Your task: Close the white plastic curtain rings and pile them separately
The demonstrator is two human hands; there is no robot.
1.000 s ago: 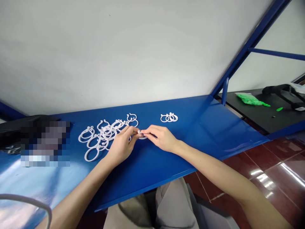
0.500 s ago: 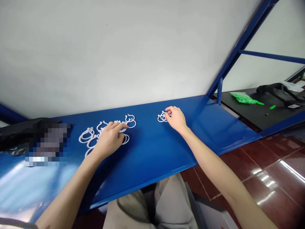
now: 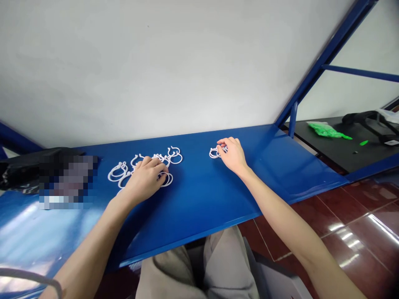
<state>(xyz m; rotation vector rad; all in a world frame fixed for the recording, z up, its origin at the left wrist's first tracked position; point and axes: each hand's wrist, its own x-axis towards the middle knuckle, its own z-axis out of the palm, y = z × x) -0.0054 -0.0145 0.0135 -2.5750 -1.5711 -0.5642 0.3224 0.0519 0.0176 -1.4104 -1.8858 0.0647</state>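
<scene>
Several white open rings with small ball-like ends (image 3: 116,172) lie in a loose group on the left part of the blue tabletop (image 3: 193,199). My left hand (image 3: 147,176) is over this group and hides some of it. Its fingers curl down with thumb and index finger close together on a white ring (image 3: 168,179) at the group's right side. Farther right, a smaller cluster of white rings (image 3: 213,153) lies on the table. My right hand (image 3: 232,154) is at that cluster, fingers bent and slightly apart, covering part of it; no ring shows clearly in its grasp.
A black bag (image 3: 18,170) and a blurred-out flat item (image 3: 68,178) lie at the left. A pale wall (image 3: 187,70) rises behind the table. Right of the blue frame post (image 3: 324,62), a black table (image 3: 336,153) bears a green bag (image 3: 327,129) and black straps.
My left fingers have curled down and closed at the rings, where the index finger was stretched out before. My right hand stays at the small cluster. The whole view has shifted slightly.
</scene>
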